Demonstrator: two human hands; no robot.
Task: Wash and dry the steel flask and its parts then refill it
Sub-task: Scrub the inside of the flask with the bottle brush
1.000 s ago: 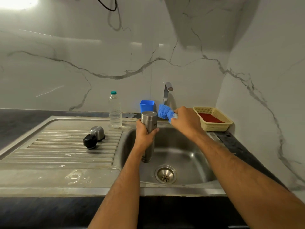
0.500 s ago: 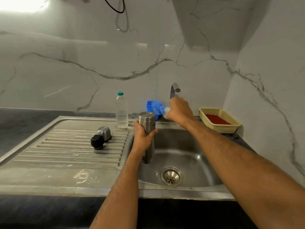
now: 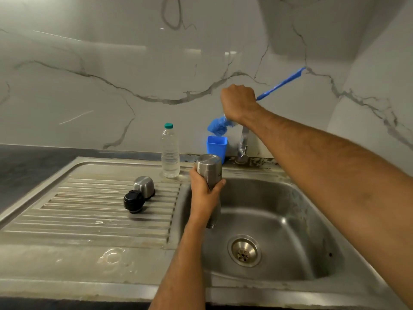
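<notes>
Over steel basin (image 3: 279, 211): left hand (image 3: 204, 193) fingers wrap smooth cylindrical flask (image 3: 210, 173); right hand (image 3: 239, 104) fist grips fluffy blue brush (image 3: 218, 126).

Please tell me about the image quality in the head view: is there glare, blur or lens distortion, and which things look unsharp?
Head view: soft glare bands lie on the marble wall; wide-angle bending curves the sink rim; the blue brush in the right hand is motion-blurred at its head; the steel flask in the left hand is fairly sharp.
</notes>
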